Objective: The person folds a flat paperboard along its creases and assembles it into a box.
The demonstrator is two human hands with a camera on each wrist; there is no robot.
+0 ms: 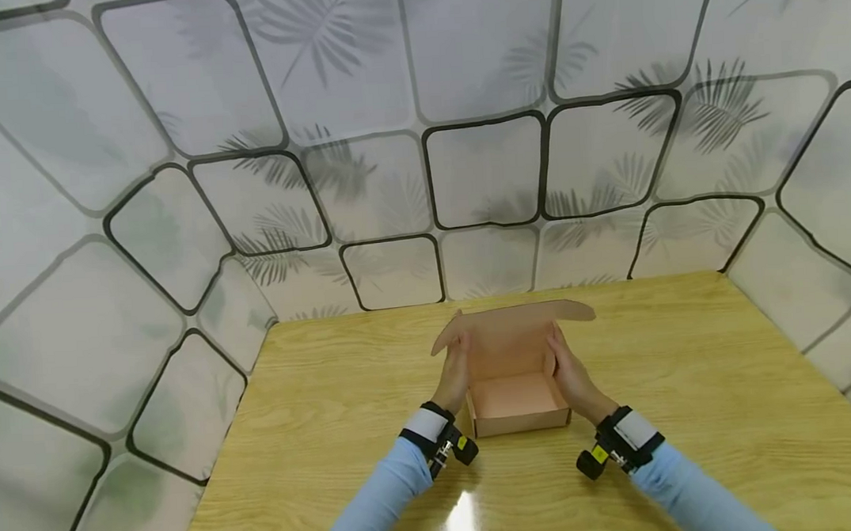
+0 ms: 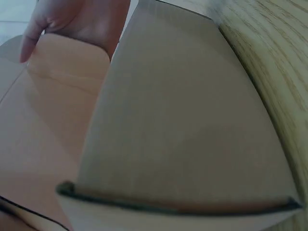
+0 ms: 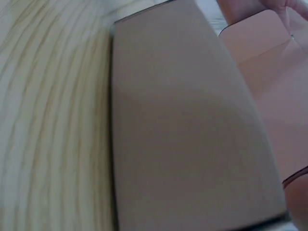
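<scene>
An open cardboard box (image 1: 513, 400) stands on the table, its lid raised at the back and its inside visible. The lid's front flap (image 1: 513, 315) spreads out to both sides at the top. My left hand (image 1: 455, 375) holds the box's left side near the lid, its fingertips partly behind the cardboard. Opposite it, my right hand (image 1: 573, 374) grips the right side by the small side flap (image 1: 549, 353). In the left wrist view, a digit of the right hand (image 2: 79, 19) lies over the small flap (image 2: 72, 53). The box's outer side wall (image 3: 178, 115) fills the right wrist view.
The wood-grain table (image 1: 331, 388) extends around the box on all sides. A patterned wall covering (image 1: 486, 172) with leaf prints rises behind the table's back edge and along both sides. Each wrist carries a strapped camera.
</scene>
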